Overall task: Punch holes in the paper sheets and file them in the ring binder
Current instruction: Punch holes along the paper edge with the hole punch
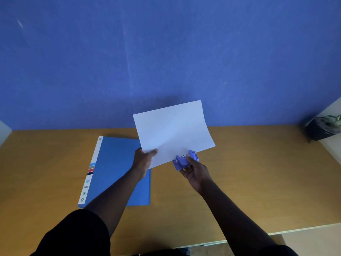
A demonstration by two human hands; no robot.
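Left hand [145, 159] pinching paper [173, 130] at near corner, holding it above desk [249, 172]. Right hand [195, 172] gripping hole punch [185, 160], paper edge sitting in slot. Risk: sheet sagging, skewing, holes landing crooked. Binder [120, 170] lying closed on desk, contents hidden.

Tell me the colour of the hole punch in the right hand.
Light purple-blue hole punch, seen in the head view.

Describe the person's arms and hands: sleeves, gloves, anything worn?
Both hands are bare: no gloves, rings or watch visible on the left hand or right hand. Forearms are uncovered too. Short black sleeves end near the elbows at the bottom of the frame. No markings or straps can be seen.
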